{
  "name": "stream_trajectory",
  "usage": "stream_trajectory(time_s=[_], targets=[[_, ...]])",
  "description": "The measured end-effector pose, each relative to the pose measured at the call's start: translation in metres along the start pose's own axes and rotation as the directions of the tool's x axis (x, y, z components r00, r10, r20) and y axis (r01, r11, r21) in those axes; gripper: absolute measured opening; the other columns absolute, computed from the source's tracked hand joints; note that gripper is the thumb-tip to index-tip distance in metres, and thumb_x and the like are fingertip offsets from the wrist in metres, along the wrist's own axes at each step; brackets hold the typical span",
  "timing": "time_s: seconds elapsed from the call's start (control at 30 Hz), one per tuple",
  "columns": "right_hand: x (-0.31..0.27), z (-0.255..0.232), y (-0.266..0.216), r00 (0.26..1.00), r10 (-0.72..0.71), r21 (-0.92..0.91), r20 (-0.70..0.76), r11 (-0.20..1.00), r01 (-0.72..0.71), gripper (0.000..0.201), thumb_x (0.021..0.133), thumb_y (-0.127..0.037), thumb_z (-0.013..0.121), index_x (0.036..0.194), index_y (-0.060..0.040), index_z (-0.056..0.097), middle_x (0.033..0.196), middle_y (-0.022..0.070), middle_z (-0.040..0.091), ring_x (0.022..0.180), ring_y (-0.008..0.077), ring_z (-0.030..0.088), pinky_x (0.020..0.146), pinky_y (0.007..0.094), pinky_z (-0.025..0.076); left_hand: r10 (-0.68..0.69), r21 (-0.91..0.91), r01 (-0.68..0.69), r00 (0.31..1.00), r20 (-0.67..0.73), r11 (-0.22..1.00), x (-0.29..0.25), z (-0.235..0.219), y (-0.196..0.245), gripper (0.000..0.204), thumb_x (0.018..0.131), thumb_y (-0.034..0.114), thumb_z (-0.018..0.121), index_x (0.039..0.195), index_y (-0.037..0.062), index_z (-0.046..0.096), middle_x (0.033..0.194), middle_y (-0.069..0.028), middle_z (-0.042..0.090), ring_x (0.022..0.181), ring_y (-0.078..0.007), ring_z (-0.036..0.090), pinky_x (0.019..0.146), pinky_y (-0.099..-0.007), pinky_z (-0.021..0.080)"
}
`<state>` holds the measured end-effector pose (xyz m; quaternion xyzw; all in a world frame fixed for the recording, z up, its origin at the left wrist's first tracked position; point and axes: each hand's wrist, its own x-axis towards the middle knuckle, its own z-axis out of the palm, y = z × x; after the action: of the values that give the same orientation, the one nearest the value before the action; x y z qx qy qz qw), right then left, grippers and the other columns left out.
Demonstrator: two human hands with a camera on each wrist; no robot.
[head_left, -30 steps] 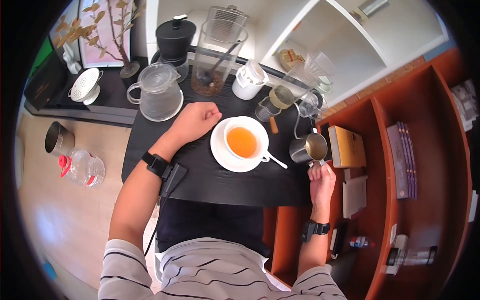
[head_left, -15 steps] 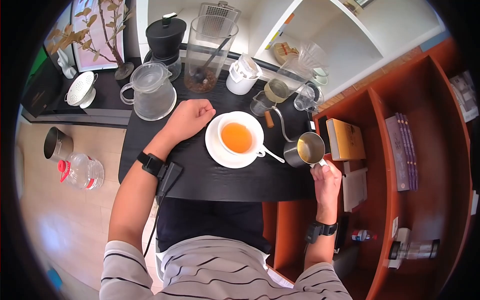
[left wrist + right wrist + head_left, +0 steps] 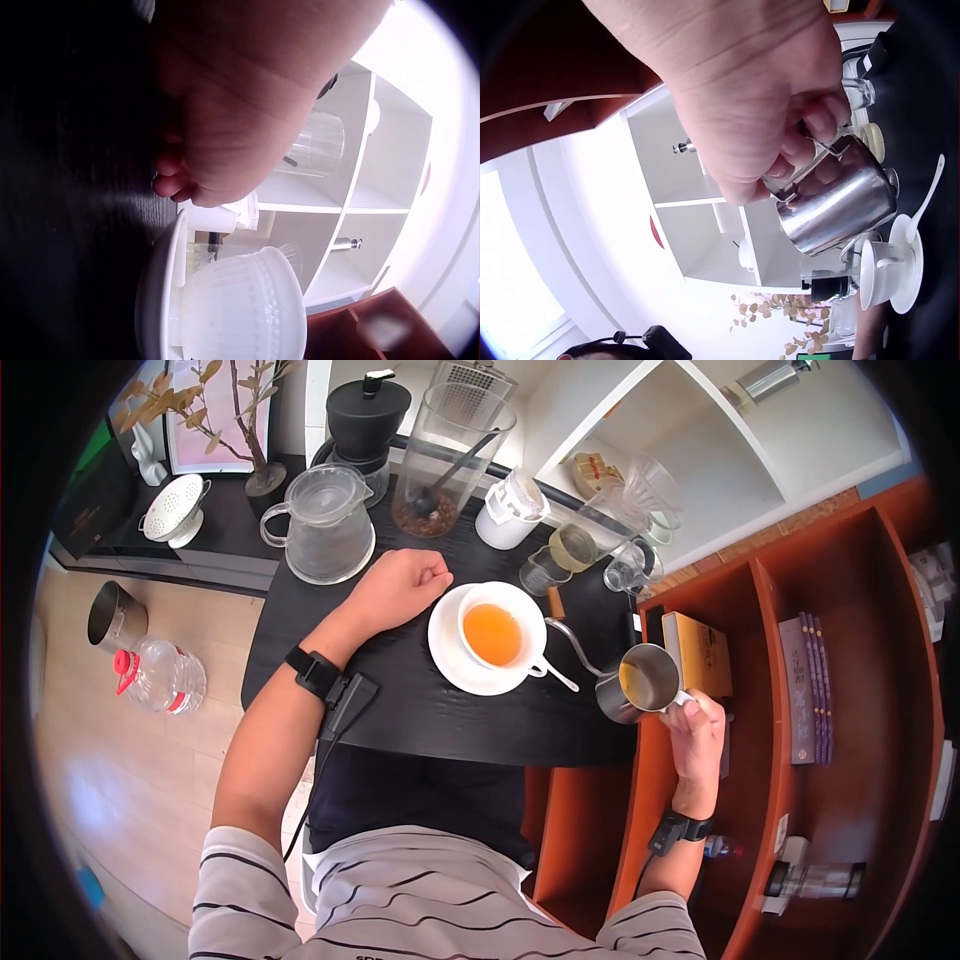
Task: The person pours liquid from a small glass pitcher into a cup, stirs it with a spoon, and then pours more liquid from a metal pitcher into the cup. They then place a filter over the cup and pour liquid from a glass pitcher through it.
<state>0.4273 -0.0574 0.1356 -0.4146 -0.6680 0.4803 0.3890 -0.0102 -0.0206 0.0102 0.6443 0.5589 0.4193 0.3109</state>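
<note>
My right hand point(image 3: 695, 735) grips the handle of a steel gooseneck pouring kettle point(image 3: 840, 202) at the table's right edge. Its thin spout points toward the cup, and its open top shows a yellowish tint inside. Left of it, a white teacup point(image 3: 528, 622) of orange-amber liquid sits on a white saucer point(image 3: 447, 660). A white spoon point(image 3: 563, 678) lies on the saucer, its handle reaching past the rim. My left hand point(image 3: 402, 588) rests on the black table beside the saucer, fingers loosely curled in with nothing held. In the left wrist view the cup point(image 3: 240, 307) stands just beyond those fingers.
Along the table's back stand a glass server point(image 3: 325, 530), a coffee grinder point(image 3: 365, 420), a tall glass cylinder point(image 3: 455, 460), a white mug with a drip bag point(image 3: 508, 520) and small glassware point(image 3: 630, 565). A red-brown bookshelf point(image 3: 760, 590) borders the right side.
My right hand has moved the kettle rightward and toward my body, from over the tabletop to the table's right edge. The left hand, cup and saucer have stayed put; the head view has shifted slightly.
</note>
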Motion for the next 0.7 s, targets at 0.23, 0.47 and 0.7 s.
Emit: stream_trajectory(time_s=[0.23,0.47,0.7], targets=[[0.004,-0.004,-0.021,0.999,0.034,-0.078,0.000,0.996,-0.034,0.046,0.104,-0.030,0.063,0.069,-0.0116,0.039,0.067,-0.0042,0.033,0.063,0.0098,0.031,0.062,0.0311,0.027,0.007,0.016,-0.006,1.000,-0.022,1.000,-0.001,0.000,0.002,0.021,0.099,0.017,0.070,0.091,-0.0019,0.071,0.066,-0.0032,0.065,0.060,-0.0091,0.057,0.059,-0.0296,0.047],[0.006,-0.003,-0.040,0.999,0.038,-0.136,0.005,0.990,-0.037,0.048,0.103,-0.031,0.065,0.068,-0.0113,0.038,0.067,-0.0043,0.032,0.064,0.0099,0.030,0.062,0.0308,0.026,0.015,0.011,-0.014,0.999,-0.035,1.000,-0.001,0.001,0.002,0.022,0.099,0.019,0.070,0.092,-0.0018,0.071,0.067,-0.0043,0.065,0.060,-0.0110,0.058,0.059,-0.0311,0.047],[0.007,-0.003,-0.046,0.999,0.042,-0.164,0.015,0.986,-0.039,0.049,0.102,-0.030,0.067,0.068,-0.0114,0.037,0.067,-0.0044,0.032,0.064,0.0094,0.029,0.061,0.0309,0.026,0.022,0.025,-0.021,0.999,-0.042,0.999,-0.001,-0.001,0.002,0.022,0.098,0.020,0.071,0.094,-0.0016,0.072,0.068,-0.0059,0.066,0.061,-0.0125,0.058,0.060,-0.0321,0.048]])
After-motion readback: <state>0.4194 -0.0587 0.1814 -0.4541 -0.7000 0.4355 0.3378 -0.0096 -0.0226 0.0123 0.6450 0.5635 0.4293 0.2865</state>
